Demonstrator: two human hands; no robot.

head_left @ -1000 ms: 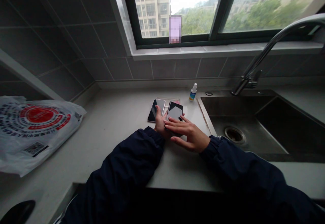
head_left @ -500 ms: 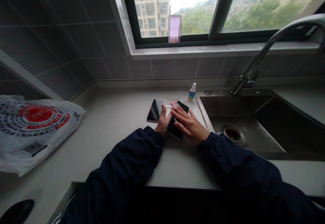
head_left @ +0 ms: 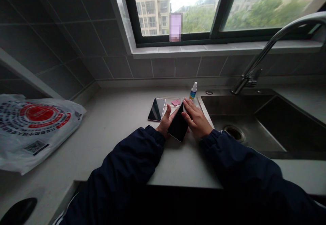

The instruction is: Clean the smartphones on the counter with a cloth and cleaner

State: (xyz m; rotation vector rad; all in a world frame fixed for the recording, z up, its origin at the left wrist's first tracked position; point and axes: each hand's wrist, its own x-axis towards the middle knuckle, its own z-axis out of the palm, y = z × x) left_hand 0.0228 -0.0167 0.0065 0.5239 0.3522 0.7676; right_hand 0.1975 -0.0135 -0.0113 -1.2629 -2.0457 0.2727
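Observation:
My left hand [head_left: 166, 120] grips a dark-screened phone [head_left: 178, 124] from its left side, thumb raised along the edge, the other fingers largely hidden beneath. The phone is tilted above the counter. My right hand [head_left: 196, 118] lies along the phone's upper right edge, fingers pressed together; a small pale bit shows by the fingertips, too little to name. Left of my hands a second phone [head_left: 157, 109] lies screen up. Behind them lie a pink piece [head_left: 175, 102] and a clear flat case or tray [head_left: 163, 98], partly covered. A small white-capped bottle [head_left: 193, 90] stands upright beyond my right hand.
A steel sink [head_left: 247, 116] with a curved tap [head_left: 254, 60] is on the right. A white plastic bag with red print [head_left: 38, 130] lies at left. A dark rounded object [head_left: 19, 211] sits at the lower left. The window sill [head_left: 203, 52] runs behind the counter [head_left: 122, 116].
My right hand has slid from across the phone's screen to its right edge, uncovering the screen. The held phone has turned slightly, and the pink piece behind it shows more.

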